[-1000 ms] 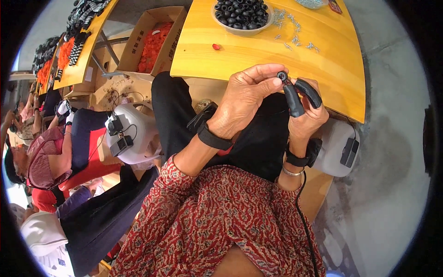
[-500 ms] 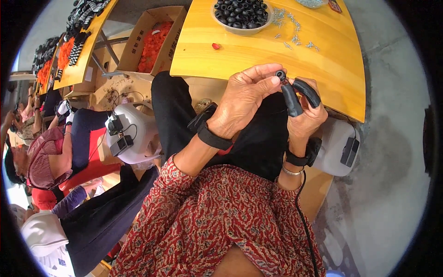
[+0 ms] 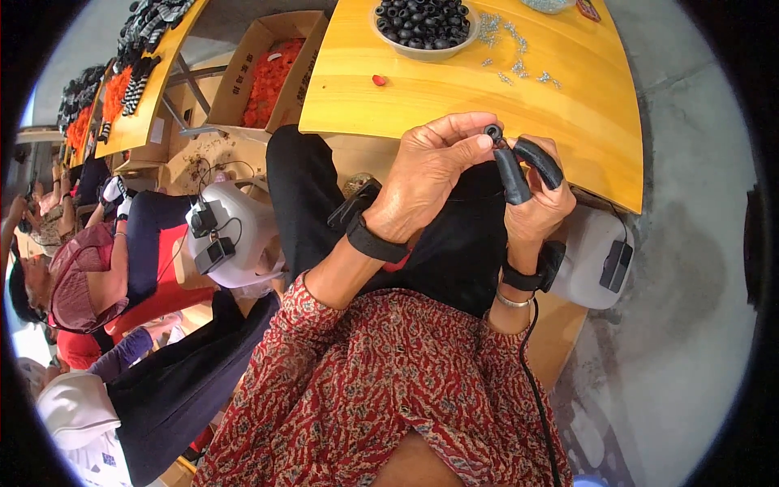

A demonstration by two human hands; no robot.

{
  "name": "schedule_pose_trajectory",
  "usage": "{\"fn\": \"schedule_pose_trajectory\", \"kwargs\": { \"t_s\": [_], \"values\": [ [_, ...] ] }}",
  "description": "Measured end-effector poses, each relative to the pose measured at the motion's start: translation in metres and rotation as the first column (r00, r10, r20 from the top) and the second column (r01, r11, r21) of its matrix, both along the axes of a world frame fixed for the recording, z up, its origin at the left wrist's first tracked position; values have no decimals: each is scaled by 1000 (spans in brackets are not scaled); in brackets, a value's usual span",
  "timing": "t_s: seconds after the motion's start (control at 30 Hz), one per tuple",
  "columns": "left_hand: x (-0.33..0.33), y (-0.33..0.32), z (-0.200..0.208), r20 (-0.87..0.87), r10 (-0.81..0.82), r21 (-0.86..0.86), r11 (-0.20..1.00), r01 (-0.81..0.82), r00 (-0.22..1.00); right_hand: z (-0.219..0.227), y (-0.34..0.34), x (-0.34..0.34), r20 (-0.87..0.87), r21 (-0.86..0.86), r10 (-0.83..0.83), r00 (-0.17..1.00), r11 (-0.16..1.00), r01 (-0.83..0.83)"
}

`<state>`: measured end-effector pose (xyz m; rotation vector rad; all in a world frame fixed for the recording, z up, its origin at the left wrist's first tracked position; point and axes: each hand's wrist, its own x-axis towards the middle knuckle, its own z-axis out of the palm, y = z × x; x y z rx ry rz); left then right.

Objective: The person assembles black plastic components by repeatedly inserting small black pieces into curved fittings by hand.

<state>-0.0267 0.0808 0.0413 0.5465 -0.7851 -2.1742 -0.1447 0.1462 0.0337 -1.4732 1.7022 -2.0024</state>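
Note:
Between the thumb and fingers of my left hand (image 3: 442, 166) is a small black bead (image 3: 492, 131) with a hole in its end. My right hand (image 3: 535, 207) is closed around a black curved foam-like piece; one arm of this black curved piece (image 3: 511, 177) hangs down beside my left fingertips, the other bends over my right fingers. The bead sits right at the upper end of the nearer arm, apparently touching it. Whether the two black arms are joined is hidden by my fingers. Both hands are above my lap, just in front of the table edge.
On the yellow table (image 3: 365, 97) stand a bowl (image 3: 426, 55) of black beads, scattered small silvery screws (image 3: 519, 69) and a red bit (image 3: 379, 80). A cardboard box (image 3: 223, 101) of orange material is to the left. Co-workers sit at left; white plastic stools (image 3: 235, 264) flank me.

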Motion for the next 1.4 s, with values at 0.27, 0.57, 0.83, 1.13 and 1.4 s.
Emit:
{"fn": "schedule_pose_trajectory", "kwargs": {
  "t_s": [0.27, 0.57, 0.83, 1.13, 1.4],
  "values": [
    [1, 1, -2, -5, -11, -1, 1000, 11, 1000, -3, 1, 0, 15, 42, -15, 1000, 999, 14],
    [3, 0, -2, 64, -45, -1, 999, 45, 997, -8, -2, 1, -68, -60, -17, 998, 998, 13],
    [5, -2, 2, 142, -35, -79, 996, 46, 989, -6, 0, 0, -117, -66, -33, 993, 997, 26],
    [8, -1, 8, 187, -35, -157, 986, 65, 982, -5, 1, 0, -90, -65, 17, 996, 998, -23],
    [9, -2, 5, 230, -15, -161, 986, 54, 973, -1, 3, 0, 61, 86, 92, 994, 992, -97]
  ]
}}
